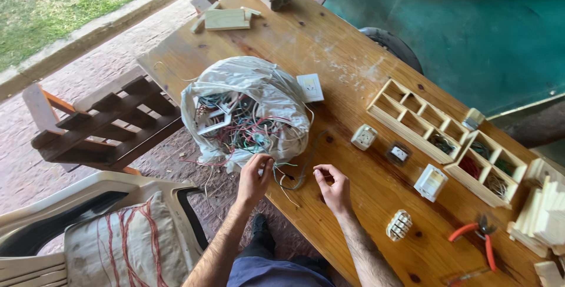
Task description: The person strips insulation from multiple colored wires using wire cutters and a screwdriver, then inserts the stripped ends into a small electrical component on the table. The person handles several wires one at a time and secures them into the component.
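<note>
My left hand (254, 176) pinches thin wires at the mouth of a crumpled plastic bag (253, 95) full of tangled coloured wires and white parts. My right hand (333, 186) is just to the right, over the wooden table (306, 34), fingers pinched on the other end of a thin wire (292, 176) that runs between both hands. A dark cable curves on the table between the bag and my right hand.
White sockets and switches (365, 137) lie mid-table. A wooden divided tray (412, 116) and a second one hold wire bits. Red-handled pliers (479, 237) lie at right, wood blocks (226, 19) at the far end. A wooden chair (106, 125) and plastic chair (88, 216) stand left.
</note>
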